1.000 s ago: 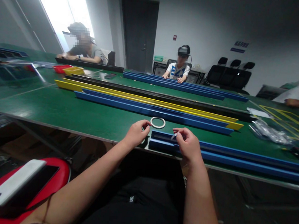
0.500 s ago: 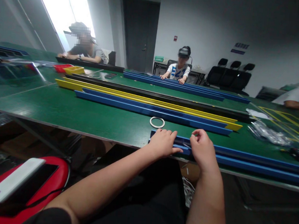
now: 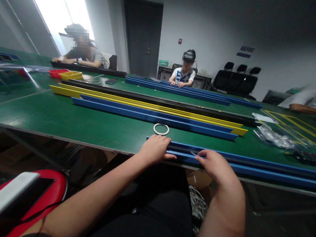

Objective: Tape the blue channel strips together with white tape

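Note:
A long blue rail (image 3: 265, 168) lies along the near edge of the green table (image 3: 65, 121). My left hand (image 3: 156, 149) lies over the rail's left end, fingers curled on it and thumb stretched along its near side. A little to the right, my right hand (image 3: 215, 166) has its curled fingertips pressed on the rail. A thin pale strip (image 3: 193, 153) shows at its fingertips. Just beyond my left hand, a white tape ring (image 3: 161, 129) lies flat on the table, touched by neither hand.
More long rails cross the table's middle: blue (image 3: 152, 116), yellow (image 3: 148, 105), black (image 3: 162, 99). Red (image 3: 57, 72) and yellow (image 3: 70, 75) bins stand far left and clear plastic bags (image 3: 275, 137) on the right. Three people sit round the table. A red case (image 3: 19, 199) lies at my lower left.
My left hand left the spot beside the tape ring and came down on the rail's end. My right hand, which was pinching the small strip above the rail, now presses down on it.

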{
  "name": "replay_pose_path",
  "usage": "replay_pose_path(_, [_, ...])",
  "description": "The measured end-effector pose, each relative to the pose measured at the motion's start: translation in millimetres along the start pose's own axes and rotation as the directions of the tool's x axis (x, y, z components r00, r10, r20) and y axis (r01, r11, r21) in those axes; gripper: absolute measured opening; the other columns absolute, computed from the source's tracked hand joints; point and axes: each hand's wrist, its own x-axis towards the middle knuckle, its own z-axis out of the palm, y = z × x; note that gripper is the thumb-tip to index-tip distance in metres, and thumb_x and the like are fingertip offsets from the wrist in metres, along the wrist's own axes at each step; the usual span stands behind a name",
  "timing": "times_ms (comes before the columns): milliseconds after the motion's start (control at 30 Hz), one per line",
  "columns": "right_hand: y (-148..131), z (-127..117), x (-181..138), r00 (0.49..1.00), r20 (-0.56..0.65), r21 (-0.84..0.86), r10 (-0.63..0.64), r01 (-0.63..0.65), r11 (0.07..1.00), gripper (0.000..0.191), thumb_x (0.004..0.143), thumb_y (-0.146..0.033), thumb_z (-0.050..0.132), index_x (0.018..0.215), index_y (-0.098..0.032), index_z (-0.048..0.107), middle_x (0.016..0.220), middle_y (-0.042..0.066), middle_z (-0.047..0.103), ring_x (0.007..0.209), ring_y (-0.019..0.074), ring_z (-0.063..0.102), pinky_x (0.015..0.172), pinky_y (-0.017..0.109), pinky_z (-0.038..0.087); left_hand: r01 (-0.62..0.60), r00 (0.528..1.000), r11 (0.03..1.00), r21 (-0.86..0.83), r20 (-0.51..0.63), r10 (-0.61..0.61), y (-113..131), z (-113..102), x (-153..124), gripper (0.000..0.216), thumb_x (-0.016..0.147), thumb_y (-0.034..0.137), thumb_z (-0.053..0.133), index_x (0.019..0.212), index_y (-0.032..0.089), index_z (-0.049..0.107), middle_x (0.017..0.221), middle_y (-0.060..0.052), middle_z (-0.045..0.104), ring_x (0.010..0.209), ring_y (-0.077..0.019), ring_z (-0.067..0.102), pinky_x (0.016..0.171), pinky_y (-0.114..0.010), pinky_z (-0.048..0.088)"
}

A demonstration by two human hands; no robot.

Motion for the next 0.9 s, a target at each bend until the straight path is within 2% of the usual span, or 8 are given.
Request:
replay_pose_path(133, [-13,-3,-1,0.994,0.016,0.086,-0.111,0.109,0.99,0.011,0.081,-0.033,0.065,0.078,-0.027,0.074,0.072,0.003,0.071,0.065,0.0194,0.062,0.057,0.029,0.036,0.046,0.998,0.999,-0.011,0.037,-0.045,-25,-10,-16,0.069,0.074,0.071,0.065,0.123,0.022,0.059,0.115,-0.012,0.068,0.109,-0.0306,0.061,0.095,-0.04,0.041])
replay_pose_path(267, [-27,-15,-1,0.988,-0.103,0.118,-0.119,0.131,0.984,0.016,0.087,-0.033,0.056,0.082,-0.025,0.069,0.076,0.003,0.07,0.068,0.0187,0.059,0.06,0.028,0.034,0.11,0.991,0.994,-0.008,0.075,-0.109,-56,-21,-30,0.068,0.073,0.069,0.068,0.126,0.026,0.059,0.122,-0.01,0.067,0.113,-0.0291,0.06,0.099,-0.038,0.039])
replay_pose_path(400, [-33,-31,-5,0.936,-0.353,0.179,0.015,0.051,0.983,0.04,0.095,-0.048,0.043,0.065,-0.022,0.052,0.063,0.001,0.056,0.06,0.0153,0.047,0.058,0.028,0.029,0.125,0.987,0.992,0.021,0.097,-0.126,-84,-29,-40,0.069,0.074,0.069,0.066,0.128,0.026,0.059,0.127,-0.009,0.065,0.114,-0.0302,0.06,0.098,-0.038,0.04])
replay_pose_path(500, [-33,-37,-9,0.826,-0.528,0.273,0.198,-0.055,0.96,0.05,0.091,-0.056,0.048,0.056,-0.022,0.039,0.055,-0.003,0.043,0.055,0.0129,0.039,0.055,0.027,0.026,0.114,0.986,0.993,0.036,0.12,-0.117,-90,-33,-41,0.068,0.076,0.069,0.064,0.128,0.026,0.058,0.124,-0.009,0.067,0.111,-0.03,0.061,0.095,-0.037,0.041])
replay_pose_path(600, [-31,-37,-11,0.759,-0.549,0.409,0.351,-0.122,0.904,0.05,0.086,-0.058,0.056,0.055,-0.023,0.039,0.052,-0.004,0.041,0.051,0.0124,0.038,0.052,0.027,0.027,0.103,0.987,0.993,0.048,0.117,-0.108,-83,-33,-39,0.067,0.078,0.069,0.062,0.127,0.024,0.058,0.121,-0.01,0.067,0.111,-0.0305,0.06,0.095,-0.038,0.04])
replay_pose_path(733, [-26,-35,-10,0.831,-0.408,0.63,0.378,-0.043,0.775,0.046,0.079,-0.058,0.064,0.06,-0.024,0.039,0.055,-0.002,0.053,0.056,0.0177,0.058,0.054,0.026,0.037,0.066,0.995,0.997,0.029,0.071,-0.068,-55,-24,-29,0.065,0.081,0.067,0.06,0.131,0.024,0.054,0.125,-0.012,0.064,0.116,-0.0308,0.057,0.1,-0.042,0.037])
replay_pose_path(800, [-23,-35,-9,0.852,-0.367,0.687,0.373,-0.022,0.726,0.045,0.078,-0.058,0.065,0.064,-0.025,0.038,0.054,-0.003,0.051,0.056,0.0193,0.062,0.053,0.026,0.04,0.026,0.999,0.999,0.026,0.044,-0.027,-35,-16,-21,0.065,0.083,0.065,0.059,0.132,0.024,0.052,0.127,-0.013,0.062,0.117,-0.0309,0.056,0.101,-0.042,0.036])
replay_pose_path(900, [-16,-33,-9,0.861,-0.366,0.598,0.354,-0.074,0.798,0.041,0.079,-0.057,0.064,0.068,-0.024,0.043,0.053,-0.005,0.049,0.052,0.0174,0.058,0.051,0.026,0.037,-0.033,0.999,0.999,0.021,0.018,0.032,-1,-3,-3,0.066,0.084,0.065,0.057,0.133,0.022,0.05,0.124,-0.015,0.062,0.118,-0.0313,0.055,0.102,-0.043,0.035])
